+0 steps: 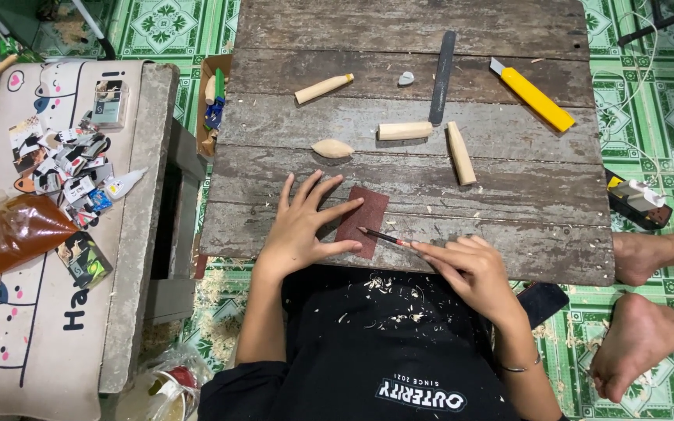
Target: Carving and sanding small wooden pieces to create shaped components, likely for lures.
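While the left hand [299, 230] lies flat and released with its fingers spread, I see its fingertips pinning the left edge of a reddish-brown sheet of sandpaper [363, 220] on the weathered plank desk [509, 210], just below the middle of the frame. The right hand [470, 269] is clenched around a thin pencil [384, 235], whose dark tip touches the lower part of the sandpaper; the back end of the pencil is hidden inside the fingers, so I cannot make out how long it is. Above the sandpaper, in the centre of the frame, lie an almond-shaped wooden piece [332, 148], a short wooden peg [404, 131] and a tapered wooden peg [460, 153], with another wooden peg [323, 88] further up and left. A dark flat file [442, 76] runs up toward the top centre, a small grey lump [406, 78] beside it is too small for me to identify, and a yellow utility knife [533, 97] sits at upper right. Wood shavings speckle the black shirt [384, 343] at the bottom. At the right edge, another person's bare feet [637, 335] show, cut off by the frame. At left, a printed mat carries scattered small cards [64, 164] and an orange plastic bag [21, 230], its contents unclear.
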